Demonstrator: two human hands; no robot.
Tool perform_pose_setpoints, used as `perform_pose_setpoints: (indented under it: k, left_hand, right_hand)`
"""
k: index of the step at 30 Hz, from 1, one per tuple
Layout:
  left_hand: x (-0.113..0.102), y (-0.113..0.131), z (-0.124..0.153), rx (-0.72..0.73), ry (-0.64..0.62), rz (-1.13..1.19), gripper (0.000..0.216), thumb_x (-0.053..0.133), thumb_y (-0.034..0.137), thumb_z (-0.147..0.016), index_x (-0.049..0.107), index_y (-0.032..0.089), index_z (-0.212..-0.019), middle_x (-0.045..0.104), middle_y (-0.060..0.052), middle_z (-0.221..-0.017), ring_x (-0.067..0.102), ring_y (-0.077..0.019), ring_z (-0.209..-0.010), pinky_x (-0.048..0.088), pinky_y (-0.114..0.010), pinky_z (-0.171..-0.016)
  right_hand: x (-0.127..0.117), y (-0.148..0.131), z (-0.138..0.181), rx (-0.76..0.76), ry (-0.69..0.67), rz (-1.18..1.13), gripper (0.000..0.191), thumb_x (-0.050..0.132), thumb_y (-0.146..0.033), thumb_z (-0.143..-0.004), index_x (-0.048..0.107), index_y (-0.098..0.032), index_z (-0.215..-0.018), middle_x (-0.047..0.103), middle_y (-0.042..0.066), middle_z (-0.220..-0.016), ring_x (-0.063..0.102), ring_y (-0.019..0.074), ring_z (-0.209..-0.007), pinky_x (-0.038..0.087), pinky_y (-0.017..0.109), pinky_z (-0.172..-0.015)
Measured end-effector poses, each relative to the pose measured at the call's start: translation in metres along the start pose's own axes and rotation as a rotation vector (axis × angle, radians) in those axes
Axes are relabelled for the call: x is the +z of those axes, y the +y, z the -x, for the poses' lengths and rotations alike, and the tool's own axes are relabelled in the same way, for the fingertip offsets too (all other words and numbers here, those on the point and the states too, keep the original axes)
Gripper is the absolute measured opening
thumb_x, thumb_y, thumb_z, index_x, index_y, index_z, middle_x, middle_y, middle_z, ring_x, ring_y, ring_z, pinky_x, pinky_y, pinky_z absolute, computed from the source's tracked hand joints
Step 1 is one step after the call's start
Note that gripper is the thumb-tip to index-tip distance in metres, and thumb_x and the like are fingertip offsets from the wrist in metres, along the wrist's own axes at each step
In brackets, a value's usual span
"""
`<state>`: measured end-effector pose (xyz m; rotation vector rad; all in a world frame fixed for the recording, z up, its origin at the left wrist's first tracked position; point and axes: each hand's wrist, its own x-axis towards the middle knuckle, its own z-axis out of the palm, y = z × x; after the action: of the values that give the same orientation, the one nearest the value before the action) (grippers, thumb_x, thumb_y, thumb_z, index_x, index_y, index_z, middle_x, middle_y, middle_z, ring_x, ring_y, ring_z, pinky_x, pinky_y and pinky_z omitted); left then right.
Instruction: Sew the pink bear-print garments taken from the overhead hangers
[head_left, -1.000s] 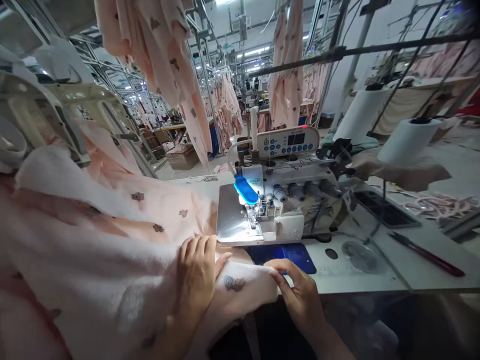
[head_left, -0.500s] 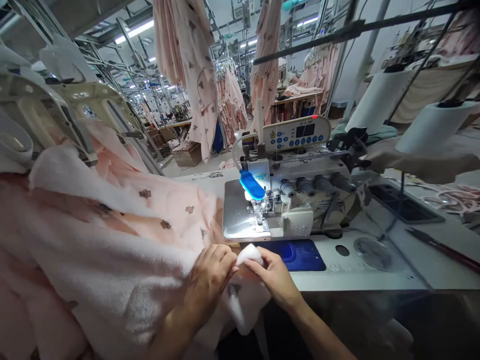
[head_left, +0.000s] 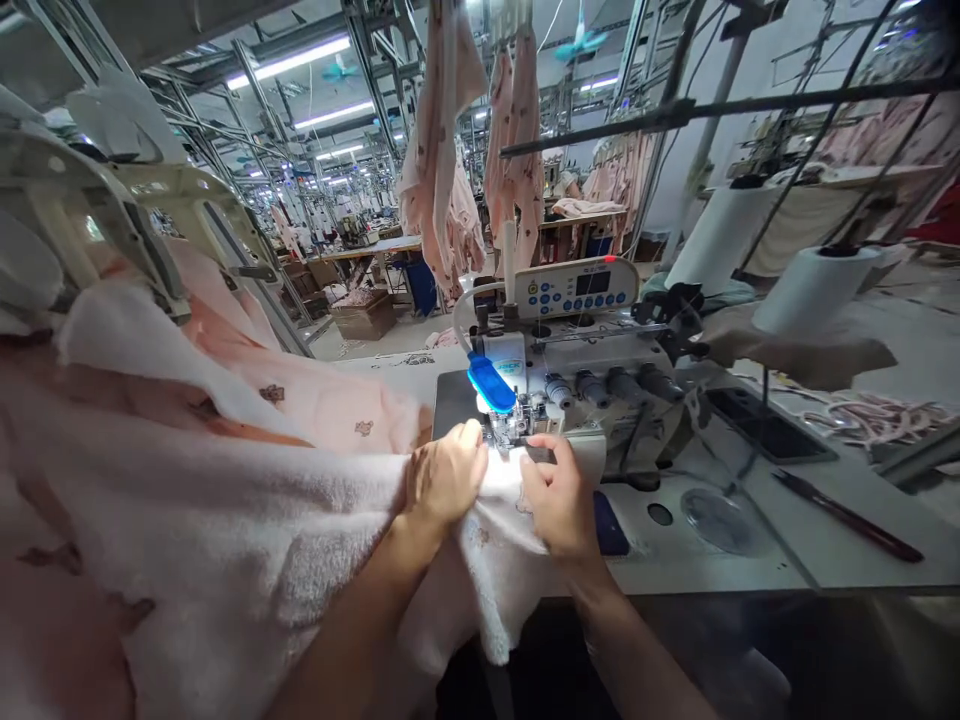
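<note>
Pale pink fleece fabric with brown bear prints spreads from the left across the table and hangs over its front edge. My left hand is closed on the fabric's edge, left of the presser foot. On the right side, my right hand pinches the same edge between thumb and fingers. Between the hands, the lit white edge lies at the needle area of the overlock sewing machine. A blue lamp shines down on this spot. Both fingertips are close to the presser foot, and the exact seam line is hidden.
White thread cones stand at the right. Dark red-handled tweezers and a round clear dish lie on the table. A beige clamp hanger holds fabric at the left. Pink garments hang behind the machine.
Both hands have moved forward and up, bringing the fabric edge from in front of the machine to the presser foot. The view has shifted slightly.
</note>
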<state>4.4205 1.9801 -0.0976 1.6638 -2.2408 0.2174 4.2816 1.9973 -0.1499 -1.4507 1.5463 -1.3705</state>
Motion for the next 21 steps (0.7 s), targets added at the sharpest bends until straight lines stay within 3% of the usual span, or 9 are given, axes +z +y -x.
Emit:
perform_pose_setpoints:
  k: [2,4,6,8,11,13,16,18,21]
  left_hand:
    - [0.003,-0.004,-0.005,-0.019,0.005,0.011,0.012,0.044,0.026,-0.089,0.053,0.02,-0.082,0.064,-0.001,-0.08,0.06,-0.0165,-0.067,0.032,-0.028,-0.053]
    - [0.004,-0.008,-0.006,-0.034,0.011,0.019,0.013,0.045,0.026,-0.089,0.054,0.02,-0.082,0.064,-0.001,-0.08,0.059,-0.0165,-0.067,0.034,-0.028,-0.054]
    - [0.002,-0.009,-0.004,-0.026,0.023,0.036,0.015,0.045,0.025,-0.089,0.055,0.019,-0.08,0.063,-0.002,-0.079,0.059,-0.0178,-0.069,0.038,-0.028,-0.058]
    - [-0.003,-0.006,0.004,0.031,0.055,0.075,0.014,0.045,0.023,-0.089,0.057,0.017,-0.087,0.063,-0.005,-0.087,0.059,-0.0207,-0.081,0.043,-0.032,-0.069]
    - [-0.016,0.004,0.027,0.199,0.083,0.178,0.023,0.047,0.029,-0.089,0.054,0.019,-0.109,0.061,-0.007,-0.107,0.053,-0.0217,-0.102,0.042,-0.035,-0.088]
    - [-0.026,0.011,0.046,0.274,0.013,0.242,0.021,0.048,0.036,-0.089,0.057,0.021,-0.102,0.063,-0.004,-0.098,0.055,-0.0189,-0.093,0.044,-0.031,-0.081]
    - [-0.035,0.017,0.063,0.153,-0.061,0.283,0.031,0.04,0.031,-0.093,0.05,0.019,-0.066,0.056,0.001,-0.065,0.052,-0.0134,-0.064,0.037,-0.025,-0.06]
    - [-0.035,0.017,0.062,0.025,-0.043,0.285,0.034,0.037,0.028,-0.093,0.044,0.018,-0.061,0.052,0.002,-0.059,0.048,-0.0113,-0.057,0.032,-0.024,-0.055]
    - [-0.028,0.016,0.043,-0.059,-0.016,0.231,0.033,0.039,0.033,-0.092,0.043,0.018,-0.063,0.051,0.002,-0.059,0.046,-0.0106,-0.056,0.028,-0.024,-0.055]
  right_hand:
    - [-0.002,0.003,-0.001,-0.077,0.058,0.067,0.024,0.047,-0.039,-0.087,0.05,-0.02,-0.101,0.051,-0.005,-0.052,0.049,0.0158,-0.047,0.036,0.027,-0.051]
    - [-0.008,0.006,0.009,-0.274,0.113,0.157,0.026,0.05,-0.043,-0.086,0.054,-0.02,-0.097,0.054,0.0,-0.065,0.052,0.0176,-0.059,0.039,0.029,-0.059]
    - [-0.014,0.01,0.026,-0.458,0.069,0.293,0.024,0.058,-0.043,-0.083,0.059,-0.021,-0.092,0.055,0.004,-0.077,0.052,0.0208,-0.072,0.04,0.033,-0.067]
    - [-0.019,0.013,0.043,-0.502,-0.039,0.43,0.011,0.063,-0.032,-0.081,0.061,-0.022,-0.082,0.054,0.005,-0.082,0.049,0.0231,-0.078,0.038,0.035,-0.07]
    - [-0.026,0.006,0.059,-0.426,-0.116,0.333,0.013,0.057,-0.02,-0.083,0.057,-0.02,-0.07,0.052,0.003,-0.078,0.048,0.0212,-0.076,0.037,0.033,-0.068]
    - [-0.03,-0.003,0.062,-0.353,-0.175,0.055,0.016,0.055,-0.025,-0.085,0.054,-0.02,-0.07,0.053,0.002,-0.076,0.049,0.0185,-0.073,0.039,0.03,-0.065]
    - [-0.032,-0.013,0.06,-0.072,-0.321,-0.315,0.022,0.057,-0.041,-0.085,0.053,-0.02,-0.079,0.055,0.0,-0.074,0.05,0.0157,-0.067,0.039,0.024,-0.057]
    - [-0.029,-0.013,0.056,0.104,-0.374,-0.43,0.031,0.057,-0.049,-0.082,0.051,-0.019,-0.076,0.052,-0.001,-0.068,0.047,0.0145,-0.062,0.036,0.023,-0.053]
    - [-0.021,-0.009,0.044,0.117,-0.28,-0.368,0.04,0.051,-0.054,-0.082,0.048,-0.018,-0.065,0.044,-0.002,-0.06,0.042,0.0128,-0.057,0.032,0.022,-0.051]
